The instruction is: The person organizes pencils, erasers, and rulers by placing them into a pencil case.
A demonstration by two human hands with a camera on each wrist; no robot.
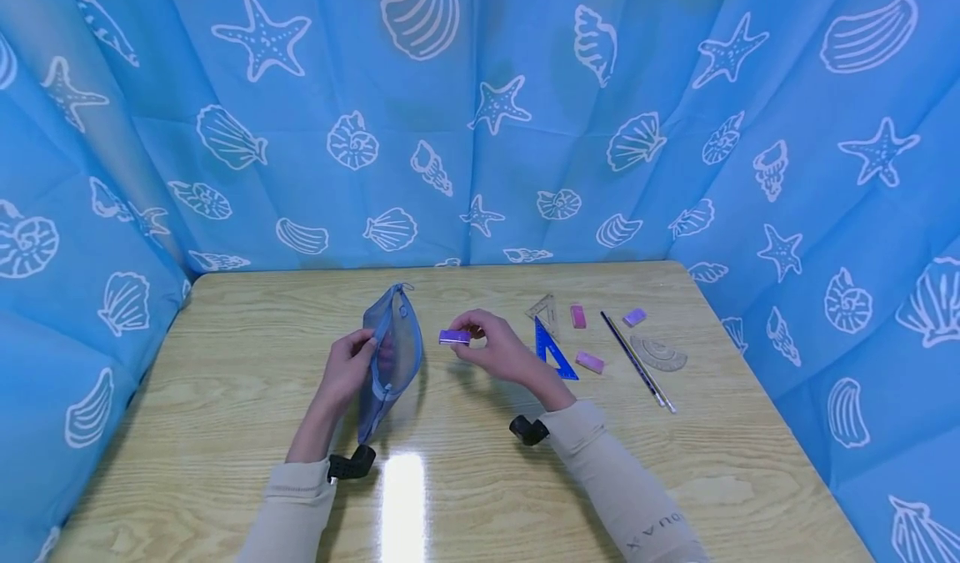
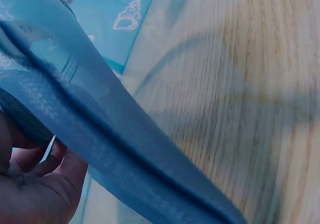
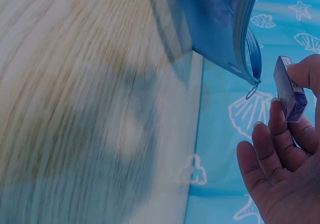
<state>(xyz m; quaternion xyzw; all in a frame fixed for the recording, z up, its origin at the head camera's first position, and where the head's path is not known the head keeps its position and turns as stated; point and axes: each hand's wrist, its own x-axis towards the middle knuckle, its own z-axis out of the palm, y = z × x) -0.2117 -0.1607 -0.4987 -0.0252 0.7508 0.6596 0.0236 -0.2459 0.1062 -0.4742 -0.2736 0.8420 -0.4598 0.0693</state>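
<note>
A blue mesh zip pouch [image 1: 405, 350] stands with its mouth open, held at its left edge by the left hand [image 1: 348, 367]. In the left wrist view that hand [image 2: 40, 179] has its fingers behind the pouch's edge [image 2: 110, 134]. Just right of the pouch, not touching it, the right hand [image 1: 495, 346] pinches a small purple block [image 1: 453, 338]. The right wrist view shows the block [image 3: 289, 92] wrapped in clear film between thumb and fingers of the right hand [image 3: 290, 169], beside the pouch [image 3: 215, 29]. Something pinkish shows through the mesh; its shape is unclear.
Right of the hands on the wooden table [image 1: 225, 363] lie a clear triangle [image 1: 551, 317], a blue triangle [image 1: 551, 353], a red block [image 1: 577, 316], a pink block [image 1: 590, 363], a purple block [image 1: 634, 317], two pencils [image 1: 637, 363] and a clear protractor [image 1: 663, 354]. A blue curtain [image 1: 450, 129] stands behind.
</note>
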